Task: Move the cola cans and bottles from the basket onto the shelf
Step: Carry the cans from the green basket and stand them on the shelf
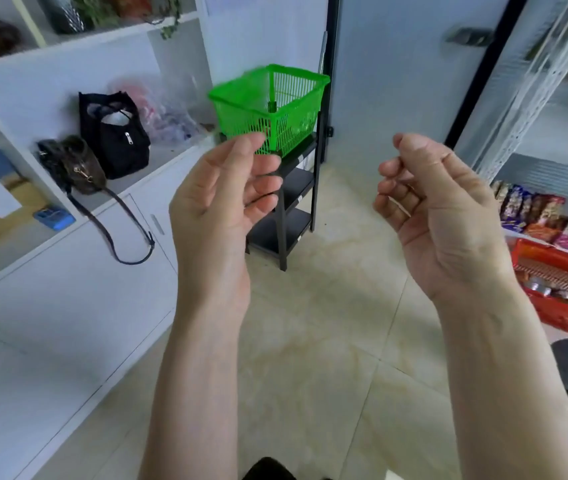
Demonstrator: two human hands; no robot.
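While both hands are raised in the middle of the view with palms turned toward the camera, neither holds anything. At far left, a white cabinet (68, 271) carries a brown bag (74, 164) with a long dark strap hanging over its front edge, and a black zipped bag (116, 136) stands just beside it, farther back. The left hand (220, 202) is left of centre, its fingers loosely curled and relaxed, grasping nothing. Behind its fingertips, farther away, a green basket (268, 109) sits on the top tier of a narrow black rack (293, 209); the fingertips overlap the basket's lower edge in the view, and contact cannot be confirmed. Through the basket's slatted wall, contents are only faintly visible and cannot be identified. The right hand (441, 209) is right of centre, its fingers curled inward toward the palm more tightly, also gripping nothing. At far right, a white metal shelf (531, 88) holds a row of coloured snack packets (545, 213), and a red basket (559, 289) sits nearer and below them, with several items inside that appear to be cans, though blur prevents a firm reading.
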